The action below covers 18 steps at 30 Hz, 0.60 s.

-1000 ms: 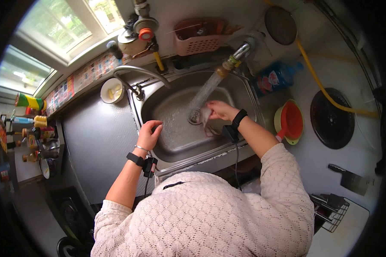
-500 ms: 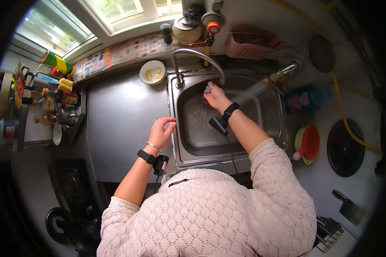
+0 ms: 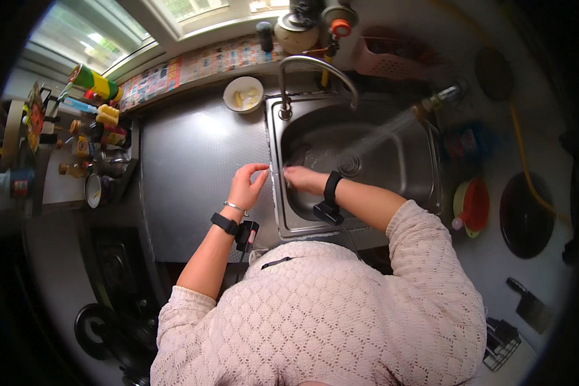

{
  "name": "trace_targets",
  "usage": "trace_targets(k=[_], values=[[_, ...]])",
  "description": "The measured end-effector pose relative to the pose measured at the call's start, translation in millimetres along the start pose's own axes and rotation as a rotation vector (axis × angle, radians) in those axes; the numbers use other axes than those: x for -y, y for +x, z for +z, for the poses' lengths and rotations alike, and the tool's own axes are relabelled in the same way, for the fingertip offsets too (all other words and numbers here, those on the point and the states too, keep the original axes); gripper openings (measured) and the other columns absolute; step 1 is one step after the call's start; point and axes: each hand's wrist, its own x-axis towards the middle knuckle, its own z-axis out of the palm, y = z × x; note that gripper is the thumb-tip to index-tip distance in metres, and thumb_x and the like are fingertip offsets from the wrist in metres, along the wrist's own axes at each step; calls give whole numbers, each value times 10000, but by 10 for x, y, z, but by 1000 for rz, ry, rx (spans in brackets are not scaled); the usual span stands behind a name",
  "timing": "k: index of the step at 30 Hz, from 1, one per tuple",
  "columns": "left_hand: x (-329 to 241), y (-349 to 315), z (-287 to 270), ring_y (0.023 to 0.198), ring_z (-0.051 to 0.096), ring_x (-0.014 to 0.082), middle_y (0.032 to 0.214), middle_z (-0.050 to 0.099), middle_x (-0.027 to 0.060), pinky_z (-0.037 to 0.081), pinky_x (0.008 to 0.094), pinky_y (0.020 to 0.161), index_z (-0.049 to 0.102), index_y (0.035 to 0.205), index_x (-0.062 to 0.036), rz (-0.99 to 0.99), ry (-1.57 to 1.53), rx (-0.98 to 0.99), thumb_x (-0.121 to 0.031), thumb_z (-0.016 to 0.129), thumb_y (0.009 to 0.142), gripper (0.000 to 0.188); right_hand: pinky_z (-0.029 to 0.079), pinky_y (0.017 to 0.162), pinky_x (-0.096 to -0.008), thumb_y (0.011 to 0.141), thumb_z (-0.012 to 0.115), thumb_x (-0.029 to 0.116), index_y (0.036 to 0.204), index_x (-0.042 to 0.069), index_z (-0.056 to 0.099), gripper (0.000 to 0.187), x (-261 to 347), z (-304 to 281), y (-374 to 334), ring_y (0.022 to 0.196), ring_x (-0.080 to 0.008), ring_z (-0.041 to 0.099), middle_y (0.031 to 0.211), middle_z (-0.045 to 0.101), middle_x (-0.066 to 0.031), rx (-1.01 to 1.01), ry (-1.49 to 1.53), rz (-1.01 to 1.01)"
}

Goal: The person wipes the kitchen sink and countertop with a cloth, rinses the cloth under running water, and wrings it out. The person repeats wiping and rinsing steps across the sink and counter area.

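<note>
My right hand (image 3: 305,179) is closed at the left inner wall of the steel sink (image 3: 392,186), fingers pressed together and pointing left. Something small and pale seems to be in them, mostly hidden. Resting by the sink's left rim, my left hand (image 3: 246,184) holds nothing, its thumb and fingers apart and gently bent. From the wall tap (image 3: 439,101) at the right, a stream of water (image 3: 383,136) runs into the basin toward the round drain (image 3: 349,165). A curved metal faucet (image 3: 315,59) arches over the sink's back left.
A white bowl (image 3: 244,94) with pale yellowish pieces stands on the steel counter (image 3: 193,174). Bottles and jars crowd a rack (image 3: 135,151) at the left. A pink basket (image 3: 389,58) sits behind the sink. A red-and-green colander (image 3: 473,207) and a cleaver (image 3: 527,305) hang at the right.
My right hand has moved from the back of the basin down and left to its left wall. My left hand stays by the rim. The view has shifted slightly.
</note>
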Motion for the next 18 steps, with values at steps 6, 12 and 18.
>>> trace_targets(k=[6,12,18], values=[[-263,178,290,959,651,304,995,696,154,493,361,840,691,1017,-34,104,-54,58,-197,646,879,218,384,1031,-393,984,402,308,1322,40,517,447,-786,-18,-914,1224,-357,505,1317,546,-203,246,-725,-235],[-207,269,456,834,578,101,982,682,26,452,252,713,682,1098,-84,107,19,164,-225,637,917,234,449,944,-421,941,423,281,1217,84,611,387,-1070,-894,-1867,1107,-361,579,1203,626,-165,21,-832,4],[-382,422,680,823,604,120,977,682,50,479,261,720,664,1106,-48,177,26,245,-216,642,919,252,501,826,-419,933,474,220,1127,58,650,308,-2334,-2254,-2257,982,-327,621,1098,659,-128,40,-1425,326]])
